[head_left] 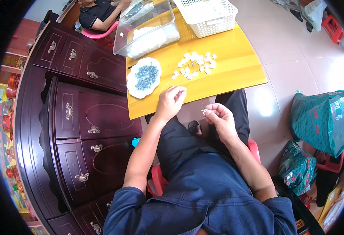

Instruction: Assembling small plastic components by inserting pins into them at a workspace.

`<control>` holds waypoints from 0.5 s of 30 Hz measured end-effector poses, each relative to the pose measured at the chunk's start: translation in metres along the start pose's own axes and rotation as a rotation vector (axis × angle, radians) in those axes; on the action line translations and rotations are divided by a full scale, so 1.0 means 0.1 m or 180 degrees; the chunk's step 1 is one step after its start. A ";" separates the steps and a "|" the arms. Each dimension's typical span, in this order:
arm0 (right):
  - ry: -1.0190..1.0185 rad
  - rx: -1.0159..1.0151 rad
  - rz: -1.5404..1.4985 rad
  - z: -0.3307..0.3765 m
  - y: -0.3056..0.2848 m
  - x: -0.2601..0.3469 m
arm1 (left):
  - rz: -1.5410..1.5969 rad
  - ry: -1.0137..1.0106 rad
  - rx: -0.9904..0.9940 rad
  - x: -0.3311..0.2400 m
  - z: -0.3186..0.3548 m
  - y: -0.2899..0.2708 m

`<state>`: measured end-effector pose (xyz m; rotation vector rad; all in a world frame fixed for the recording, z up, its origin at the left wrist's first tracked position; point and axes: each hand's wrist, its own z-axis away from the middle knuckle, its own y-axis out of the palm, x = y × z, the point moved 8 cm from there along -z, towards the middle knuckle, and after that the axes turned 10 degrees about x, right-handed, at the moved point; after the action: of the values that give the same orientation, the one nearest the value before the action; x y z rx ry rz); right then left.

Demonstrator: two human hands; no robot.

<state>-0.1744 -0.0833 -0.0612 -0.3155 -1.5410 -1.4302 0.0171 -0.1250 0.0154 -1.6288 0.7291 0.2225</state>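
Observation:
My right hand [222, 120] pinches a small white piece with a ring-like end [204, 112] between thumb and forefinger, off the table's near edge. To its left, my left hand [171, 102] is over the table's front edge with fingers curled together; whatever they hold, if anything, is too small to make out. Beyond it on the yellow wooden table [234, 70] lie several small white roundish pieces [208, 71], loosely scattered. At the table's left is a white scalloped plate [134, 89] bearing a heap of small dark, thin pieces [146, 76].
A clear plastic bin [119, 47] of white pieces and a white perforated basket [215, 27] occupy the table's far side. Dark wooden drawers [109, 113] border the left. Teal bags [323, 121] stand at right. Another person [97, 15] sits at the far left.

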 end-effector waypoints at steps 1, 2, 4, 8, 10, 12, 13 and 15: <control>-0.0025 0.0007 -0.0017 0.00 0.00 0.01 | 0.0738 -0.0441 0.0116 0.07 0.04 0.06; -0.0019 -0.0008 -0.0016 0.01 0.00 0.02 | 0.1478 -0.0885 0.0235 0.13 0.11 0.15; -0.0012 -0.0033 -0.0030 0.01 0.00 0.07 | 0.2038 -0.1008 0.0283 0.00 0.21 0.19; -0.0016 -0.0022 -0.0014 -0.01 0.00 0.02 | 0.2816 -0.1102 0.0478 -0.12 0.35 0.34; 0.0077 -0.0004 -0.0050 0.00 0.03 0.01 | 0.3052 -0.1083 0.0572 -0.18 0.40 0.38; 0.0082 -0.0017 -0.0007 0.00 0.01 0.00 | 0.3134 -0.1071 0.0586 -0.20 0.42 0.41; 0.0070 -0.0025 0.0031 0.00 0.01 -0.01 | 0.3204 -0.1045 0.0602 -0.22 0.43 0.42; 0.0051 0.0005 0.0027 0.00 0.01 -0.01 | 0.3142 -0.1029 0.0533 -0.28 0.44 0.42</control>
<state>-0.1729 -0.0829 -0.0614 -0.3085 -1.5261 -1.4216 -0.0175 -0.0756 -0.0138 -0.9256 1.2068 1.0694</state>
